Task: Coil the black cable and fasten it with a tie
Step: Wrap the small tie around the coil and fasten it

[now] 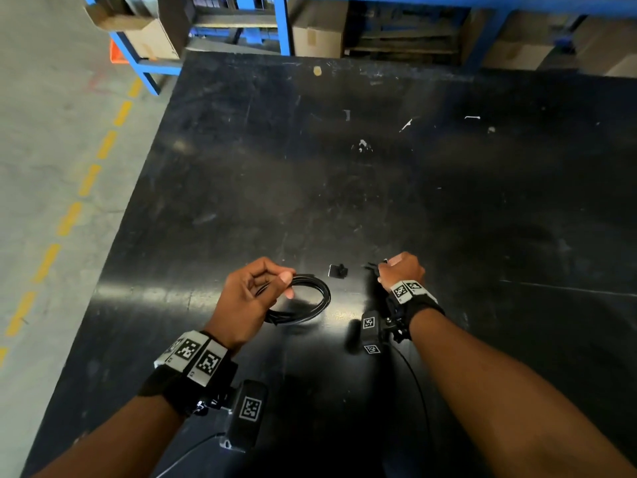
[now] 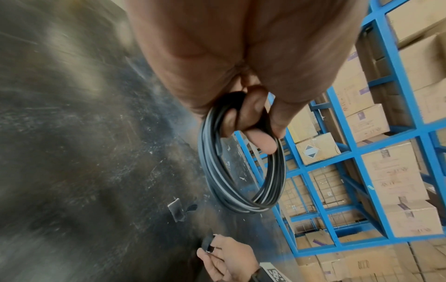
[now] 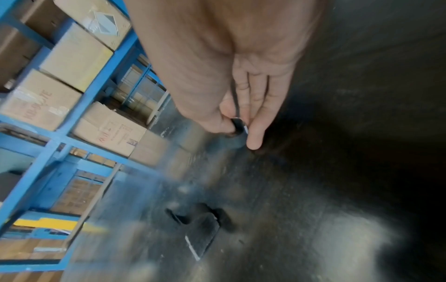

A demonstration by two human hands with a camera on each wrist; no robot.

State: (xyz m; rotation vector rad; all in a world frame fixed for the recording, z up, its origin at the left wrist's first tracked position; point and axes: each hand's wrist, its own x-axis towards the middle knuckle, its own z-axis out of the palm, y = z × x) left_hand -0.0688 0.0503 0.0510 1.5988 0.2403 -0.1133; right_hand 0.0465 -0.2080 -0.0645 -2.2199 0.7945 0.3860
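My left hand [image 1: 255,291] grips the black cable [image 1: 310,301], which is wound into a round coil of several loops and hangs just above the black table [image 1: 310,188]. In the left wrist view the coil [image 2: 241,171] dangles from my curled fingers [image 2: 253,114]. My right hand [image 1: 401,269] sits to the right and pinches a thin black tie [image 3: 237,122] between thumb and fingers; the tie [image 2: 208,246] shows as a short dark strip in that hand. A second black tie piece [image 1: 337,270] lies flat on the table between my hands, also seen as the loose tie [image 3: 202,229].
Blue metal racks [image 1: 269,25] stacked with cardboard boxes [image 1: 317,36] stand beyond the table's far edge. The table's left edge drops to a grey floor with a dashed yellow line [image 1: 69,219]. Small white scraps [image 1: 362,144] dot the tabletop.
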